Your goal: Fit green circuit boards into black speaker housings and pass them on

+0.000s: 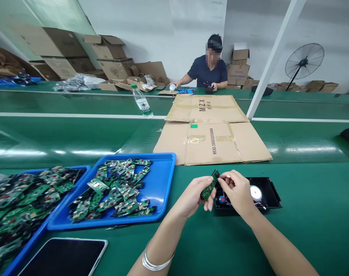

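My left hand is closed on a small green circuit board, which it holds tilted above the work surface. At the board's upper end, my right hand has its fingertips pinched together; what lies between them is too small to make out. A tiny white piece shows at its index finger. Under my right hand sits an open black plastic housing with a round white disc, a blue-and-red round part and thin wires inside. My right hand and forearm hide part of the housing.
Two blue trays on the left hold piles of circuit boards. A tablet lies at the front left. Flattened cardboard covers the bench ahead, near a water bottle. Across the bench, another person handles parts, beside a slanting white post.
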Tool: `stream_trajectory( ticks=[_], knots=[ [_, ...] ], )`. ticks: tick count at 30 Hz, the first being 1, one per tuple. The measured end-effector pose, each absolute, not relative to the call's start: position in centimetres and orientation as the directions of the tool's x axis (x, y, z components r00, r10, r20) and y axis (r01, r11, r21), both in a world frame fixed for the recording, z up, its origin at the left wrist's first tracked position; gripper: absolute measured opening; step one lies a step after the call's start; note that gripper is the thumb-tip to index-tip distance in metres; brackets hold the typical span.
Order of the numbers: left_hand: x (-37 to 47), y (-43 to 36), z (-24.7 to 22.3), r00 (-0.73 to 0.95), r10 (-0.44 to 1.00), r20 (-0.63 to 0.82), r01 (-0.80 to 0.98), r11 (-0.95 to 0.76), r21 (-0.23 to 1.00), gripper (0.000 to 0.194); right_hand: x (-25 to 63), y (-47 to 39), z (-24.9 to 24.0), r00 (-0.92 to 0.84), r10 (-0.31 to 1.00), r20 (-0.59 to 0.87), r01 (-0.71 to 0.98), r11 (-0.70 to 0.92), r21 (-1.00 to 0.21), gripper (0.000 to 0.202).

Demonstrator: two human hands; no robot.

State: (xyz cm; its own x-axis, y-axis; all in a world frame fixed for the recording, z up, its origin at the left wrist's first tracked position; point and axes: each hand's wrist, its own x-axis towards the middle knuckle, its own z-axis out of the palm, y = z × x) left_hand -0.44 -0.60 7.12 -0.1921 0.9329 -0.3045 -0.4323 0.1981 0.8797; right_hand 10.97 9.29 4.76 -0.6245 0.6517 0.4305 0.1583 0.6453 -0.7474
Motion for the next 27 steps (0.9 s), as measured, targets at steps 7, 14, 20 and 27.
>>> stream_trajectory(
  ticks=[7, 14, 20, 27],
  knots=[
    [-0.3, -0.7, 7.2, -0.191, 0.927, -0.324, -0.343, 0.246, 0.907, 0.033, 11.1, 9.9, 4.3, -0.663, 0.515, 0.543, 0.122, 0.790, -0.601, 0.014],
    [-0.6, -0.7, 6.9, -0.180, 0.916, -0.358, -0.252, 0.308, 0.917, 0.035, 11.1, 10.0, 3.9, -0.718, 0.381, 0.583, 0.146, 0.901, -0.409, 0.018],
    [-0.4, -0.6, 7.0, -0.215, 0.916, -0.339, -0.214, 0.294, 0.931, 0.031, 11.0, 9.6, 3.7, -0.729, 0.308, 0.611, 0.233, 0.951, -0.202, 0.021],
    [-0.6, -0.8, 7.3, -0.208, 0.911, -0.356, -0.242, 0.305, 0.921, 0.032, 10.9, 9.8, 3.2, -0.766, 0.304, 0.566, 0.258, 0.953, -0.162, 0.024]
  ],
)
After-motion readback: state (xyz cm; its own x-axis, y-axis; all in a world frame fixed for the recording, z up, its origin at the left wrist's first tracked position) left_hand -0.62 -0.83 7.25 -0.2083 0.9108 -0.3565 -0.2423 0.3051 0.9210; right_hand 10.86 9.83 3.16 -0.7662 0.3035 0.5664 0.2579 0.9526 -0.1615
